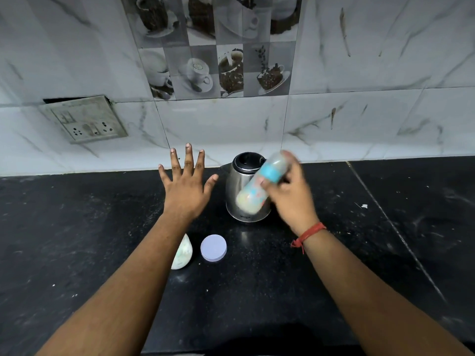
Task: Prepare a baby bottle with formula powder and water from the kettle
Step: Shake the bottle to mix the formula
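Observation:
My right hand (290, 194) grips a baby bottle (259, 186) with a blue collar, tilted and blurred by motion, in front of the steel kettle (244, 201). The bottle holds pale milky liquid. The kettle stands on the black counter (102, 227) near the wall, its black top rim showing. My left hand (186, 186) hovers above the counter left of the kettle, fingers spread wide, holding nothing. Below my left forearm lies a pale container (183, 253), partly hidden, and beside it a round lilac lid (213, 247) flat on the counter.
A marble-tiled wall rises behind the counter, with a tilted switch and socket plate (84, 119) at the left. A seam in the counter (395, 229) runs diagonally at the right. Small white crumbs dot the dark surface.

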Tool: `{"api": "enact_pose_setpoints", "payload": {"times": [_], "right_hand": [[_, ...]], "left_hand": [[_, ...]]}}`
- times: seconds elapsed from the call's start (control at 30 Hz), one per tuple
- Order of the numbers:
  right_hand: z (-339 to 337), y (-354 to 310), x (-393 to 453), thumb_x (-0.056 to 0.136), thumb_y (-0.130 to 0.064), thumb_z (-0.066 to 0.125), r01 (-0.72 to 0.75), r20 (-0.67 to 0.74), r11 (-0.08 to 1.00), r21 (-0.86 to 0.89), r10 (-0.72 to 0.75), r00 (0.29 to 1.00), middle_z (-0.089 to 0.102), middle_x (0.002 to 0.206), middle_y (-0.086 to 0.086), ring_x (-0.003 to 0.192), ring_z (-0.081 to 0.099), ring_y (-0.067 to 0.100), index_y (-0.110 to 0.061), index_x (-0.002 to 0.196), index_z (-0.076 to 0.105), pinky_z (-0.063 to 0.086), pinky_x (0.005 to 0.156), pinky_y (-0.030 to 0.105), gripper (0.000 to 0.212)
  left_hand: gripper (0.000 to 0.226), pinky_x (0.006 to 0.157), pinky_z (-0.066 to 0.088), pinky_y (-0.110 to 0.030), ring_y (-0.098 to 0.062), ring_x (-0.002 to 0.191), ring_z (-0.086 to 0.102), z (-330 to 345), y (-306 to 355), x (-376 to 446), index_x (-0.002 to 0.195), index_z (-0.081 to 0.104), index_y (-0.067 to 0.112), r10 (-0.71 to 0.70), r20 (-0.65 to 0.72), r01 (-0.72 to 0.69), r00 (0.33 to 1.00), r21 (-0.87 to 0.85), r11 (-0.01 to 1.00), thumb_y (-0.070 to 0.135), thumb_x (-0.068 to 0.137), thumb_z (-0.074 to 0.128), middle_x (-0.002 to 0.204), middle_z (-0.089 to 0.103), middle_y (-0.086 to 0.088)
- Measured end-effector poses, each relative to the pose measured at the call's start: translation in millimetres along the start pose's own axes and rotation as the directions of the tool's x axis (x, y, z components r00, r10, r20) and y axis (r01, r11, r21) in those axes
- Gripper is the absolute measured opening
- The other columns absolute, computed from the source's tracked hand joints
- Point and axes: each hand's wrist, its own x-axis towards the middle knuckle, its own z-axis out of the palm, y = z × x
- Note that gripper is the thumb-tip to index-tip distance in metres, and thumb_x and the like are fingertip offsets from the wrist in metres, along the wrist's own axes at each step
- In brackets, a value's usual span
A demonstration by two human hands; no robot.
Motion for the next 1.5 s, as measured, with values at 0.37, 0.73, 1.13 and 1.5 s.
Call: {"api": "enact_pose_setpoints", "payload": {"times": [0.37, 0.73, 1.13, 1.5], "right_hand": [[-12, -6, 15, 0.082, -0.019, 0.080, -0.057, -0.148, 0.953, 0.297, 0.105, 0.983, 0.063, 0.121, -0.002, 0.103, 0.073, 0.018, -0.044, 0.141, 0.043, 0.064, 0.076, 0.045, 0.074], [-13, -12, 18, 0.087, -0.019, 0.077, 0.047, -0.342, 0.934, 0.355, 0.083, 0.936, 0.060, 0.125, -0.003, 0.103, 0.072, 0.013, -0.037, 0.145, 0.033, 0.060, 0.087, 0.056, 0.074], [-4, -7, 0, 0.088, -0.013, 0.077, -0.053, -0.032, 0.996, 0.074, 0.056, 0.998, 0.061, 0.127, -0.003, 0.110, 0.069, 0.024, -0.040, 0.146, 0.035, 0.057, 0.094, 0.056, 0.077], [-14, -11, 5, 0.083, -0.011, 0.081, -0.076, 0.113, 0.997, 0.035, 0.071, 0.991, 0.064, 0.123, -0.001, 0.107, 0.072, 0.025, -0.046, 0.138, 0.045, 0.060, 0.088, 0.053, 0.074]], "left_hand": [[0.081, 0.123, -0.006, -0.070, -0.036, 0.158, -0.023, 6, 3, -2, 0.165, -0.007, 0.033, 0.001, 0.005, -0.001, 1.000, -0.004, 1.000, 0.073, 0.095, -0.001, 0.174, -0.018, -0.001], [0.082, 0.123, -0.006, -0.070, -0.036, 0.158, -0.023, 6, 3, -5, 0.166, -0.005, 0.032, -0.006, 0.010, 0.006, 1.000, -0.003, 1.000, 0.073, 0.095, 0.000, 0.174, -0.017, -0.002], [0.083, 0.123, -0.006, -0.070, -0.036, 0.157, -0.025, 7, 4, -4, 0.165, -0.008, 0.033, -0.003, 0.025, 0.003, 1.000, 0.006, 1.000, 0.074, 0.093, -0.004, 0.173, -0.020, -0.001], [0.084, 0.122, -0.006, -0.070, -0.037, 0.158, -0.023, 4, 6, -2, 0.165, -0.006, 0.033, 0.005, 0.014, -0.005, 1.000, 0.000, 1.000, 0.075, 0.093, -0.005, 0.174, -0.017, -0.001]]}}
